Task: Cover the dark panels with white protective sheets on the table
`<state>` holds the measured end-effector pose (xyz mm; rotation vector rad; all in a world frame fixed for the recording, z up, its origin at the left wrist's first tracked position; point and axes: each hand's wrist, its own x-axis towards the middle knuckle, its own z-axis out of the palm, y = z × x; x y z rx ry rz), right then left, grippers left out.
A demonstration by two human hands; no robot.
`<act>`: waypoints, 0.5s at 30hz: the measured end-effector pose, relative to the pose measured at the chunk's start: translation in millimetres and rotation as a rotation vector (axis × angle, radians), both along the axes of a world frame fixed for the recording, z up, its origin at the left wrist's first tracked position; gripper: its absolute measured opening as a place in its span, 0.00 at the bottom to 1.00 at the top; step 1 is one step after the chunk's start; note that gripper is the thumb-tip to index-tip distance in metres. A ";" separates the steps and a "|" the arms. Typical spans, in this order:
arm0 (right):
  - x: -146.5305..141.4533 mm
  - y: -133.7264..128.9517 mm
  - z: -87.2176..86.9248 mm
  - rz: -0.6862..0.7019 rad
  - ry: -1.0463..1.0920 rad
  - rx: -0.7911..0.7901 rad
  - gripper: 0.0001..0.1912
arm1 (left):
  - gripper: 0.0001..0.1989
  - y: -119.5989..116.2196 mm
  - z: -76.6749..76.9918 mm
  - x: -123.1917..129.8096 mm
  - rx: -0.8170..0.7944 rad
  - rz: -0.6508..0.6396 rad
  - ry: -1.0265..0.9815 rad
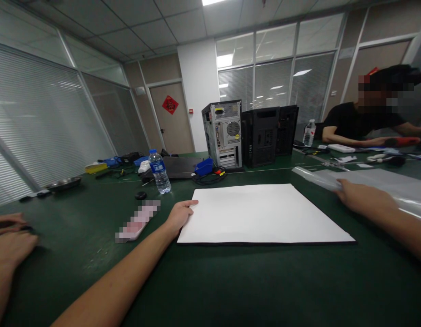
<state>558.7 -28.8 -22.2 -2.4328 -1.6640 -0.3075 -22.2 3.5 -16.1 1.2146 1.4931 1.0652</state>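
A large white board [251,215] with a thin black edge lies flat on the green table [237,286] in front of me. My left hand [181,215] grips its left edge, with the thumb over the white face and the other fingers mostly hidden. To the right, my right hand [360,195] holds the near left part of a clear plastic sheet [383,181], which is shiny and stretches toward the right edge of the view. The fingertips of that hand are partly hidden against the plastic.
Behind the board stand a computer case [227,134] and black panels [264,136]. A water bottle [159,171], a phone [137,222] and a round black cap [141,195] are at left. Another person's hands [12,240] rest at far left; a co-worker [363,118] sits at back right.
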 end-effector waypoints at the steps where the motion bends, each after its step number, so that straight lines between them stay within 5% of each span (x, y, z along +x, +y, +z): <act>1: -5.9 -2.9 5.5 -0.006 -0.024 -0.004 0.32 | 0.30 0.3 -0.2 -0.1 0.001 0.006 0.000; 5: -42.4 -13.7 28.4 0.059 -0.129 0.045 0.34 | 0.29 0.1 -0.3 0.3 0.004 0.015 -0.012; 8: -79.0 -19.6 37.4 0.328 -0.108 0.079 0.34 | 0.28 -1.1 0.4 0.8 0.000 0.013 -0.027; 11: -114.2 -27.0 36.0 0.610 0.022 -0.070 0.35 | 0.28 -1.0 0.0 0.6 -0.002 0.012 -0.029; 15: -144.5 -38.6 27.8 0.813 0.169 -0.295 0.35 | 0.31 1.2 -2.1 -0.2 0.007 0.006 -0.028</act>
